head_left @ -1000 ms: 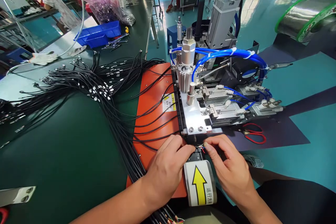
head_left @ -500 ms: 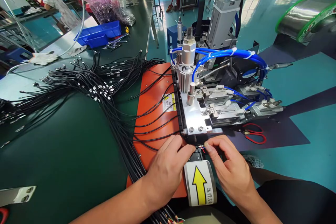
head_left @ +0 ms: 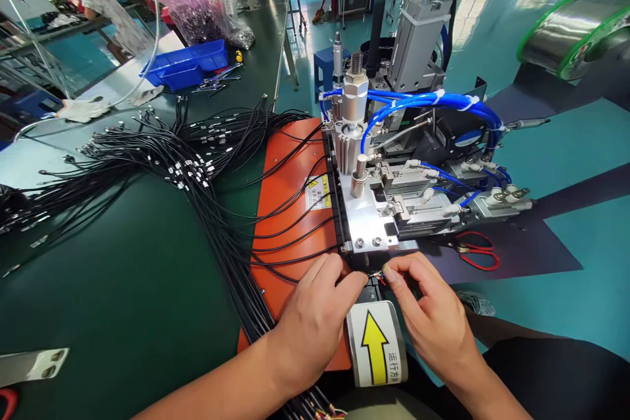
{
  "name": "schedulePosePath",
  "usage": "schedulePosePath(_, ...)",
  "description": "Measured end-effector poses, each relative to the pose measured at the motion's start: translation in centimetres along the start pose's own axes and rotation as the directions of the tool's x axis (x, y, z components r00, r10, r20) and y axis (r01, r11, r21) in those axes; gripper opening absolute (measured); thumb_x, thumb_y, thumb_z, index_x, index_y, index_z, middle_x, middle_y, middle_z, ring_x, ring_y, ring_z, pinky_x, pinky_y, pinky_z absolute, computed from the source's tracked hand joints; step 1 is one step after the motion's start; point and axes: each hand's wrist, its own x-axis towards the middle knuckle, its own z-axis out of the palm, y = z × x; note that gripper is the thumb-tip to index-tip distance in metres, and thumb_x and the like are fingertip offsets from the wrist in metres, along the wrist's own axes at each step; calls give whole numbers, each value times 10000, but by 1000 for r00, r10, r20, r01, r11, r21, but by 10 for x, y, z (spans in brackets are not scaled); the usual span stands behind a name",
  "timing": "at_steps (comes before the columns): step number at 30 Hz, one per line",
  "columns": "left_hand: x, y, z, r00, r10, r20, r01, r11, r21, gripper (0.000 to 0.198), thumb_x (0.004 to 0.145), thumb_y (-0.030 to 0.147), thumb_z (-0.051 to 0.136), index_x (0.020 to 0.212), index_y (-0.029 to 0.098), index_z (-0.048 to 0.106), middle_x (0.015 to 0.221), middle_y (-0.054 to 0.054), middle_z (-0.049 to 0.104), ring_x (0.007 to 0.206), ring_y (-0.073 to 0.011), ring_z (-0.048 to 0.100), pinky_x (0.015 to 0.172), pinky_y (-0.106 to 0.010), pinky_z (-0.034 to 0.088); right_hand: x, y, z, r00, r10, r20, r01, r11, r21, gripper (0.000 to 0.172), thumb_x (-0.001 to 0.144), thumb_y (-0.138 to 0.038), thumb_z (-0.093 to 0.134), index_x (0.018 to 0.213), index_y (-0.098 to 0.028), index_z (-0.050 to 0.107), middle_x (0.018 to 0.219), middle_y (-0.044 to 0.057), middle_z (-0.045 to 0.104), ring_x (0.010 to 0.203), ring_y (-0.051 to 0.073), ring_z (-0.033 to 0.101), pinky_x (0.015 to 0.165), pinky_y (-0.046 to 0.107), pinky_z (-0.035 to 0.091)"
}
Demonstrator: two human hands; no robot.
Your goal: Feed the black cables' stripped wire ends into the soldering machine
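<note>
My left hand (head_left: 315, 315) rests on the orange plate (head_left: 290, 170), its fingers pinched on a black cable (head_left: 275, 272) at the mouth of the machine. My right hand (head_left: 433, 315) faces it, thumb and forefinger pinched on the cable's thin coloured wire ends (head_left: 378, 275). Both hands meet just in front of the machine's silver block (head_left: 367, 223) and above a label with a yellow arrow (head_left: 375, 344). Several more black cables run across the orange plate into the machine.
A large spread of black cables (head_left: 147, 164) with metal ends covers the green bench to the left. Blue tubing (head_left: 423, 102) loops over the machine. Red-handled scissors (head_left: 475, 252) lie to the right. A blue bin (head_left: 184, 64) and another person (head_left: 105, 3) are far back left.
</note>
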Motion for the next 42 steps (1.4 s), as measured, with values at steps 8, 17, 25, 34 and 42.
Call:
schedulePosePath(8,1,2,0,1000,9,22,-10,999,39,245,976,96,427,1071,138,649,915,-83,489,826,-207,453,696,-326,441,1,2,0,999,40,36,-40,999,4,214,1026,-344,485,886,-235,606,871,8,579,797,155,553,721,278,441)
schedulePosePath(17,1,4,-1,1000,20,19,-22,998,63,237,983,106,421,1021,130,653,896,-76,480,812,-201,446,684,-321,437,1,-4,-6,999,-45,-2,45,999,17,103,1014,-288,525,990,-257,620,1012,5,615,930,151,587,793,256,463)
schedulePosePath(25,2,4,-1,999,37,18,-39,996,80,254,991,106,393,985,125,647,896,-81,491,817,-198,454,692,-316,448,3,1,-3,995,-95,-7,94,995,-39,149,1021,-252,510,901,-227,594,900,8,582,854,148,563,776,275,431)
schedulePosePath(34,3,4,-1,999,33,15,-34,997,68,234,987,115,419,1015,128,651,886,-78,501,807,-197,465,683,-315,461,3,4,-1,975,-223,14,223,973,-54,125,1028,-179,468,936,-197,550,917,24,526,861,145,515,784,281,419)
schedulePosePath(42,3,5,-2,1000,29,8,-30,997,64,221,984,112,429,1001,129,649,885,-76,495,808,-198,461,681,-315,458,1,4,-1,966,-260,14,260,962,-84,130,1033,-154,447,946,-187,538,924,29,513,871,145,508,798,288,419)
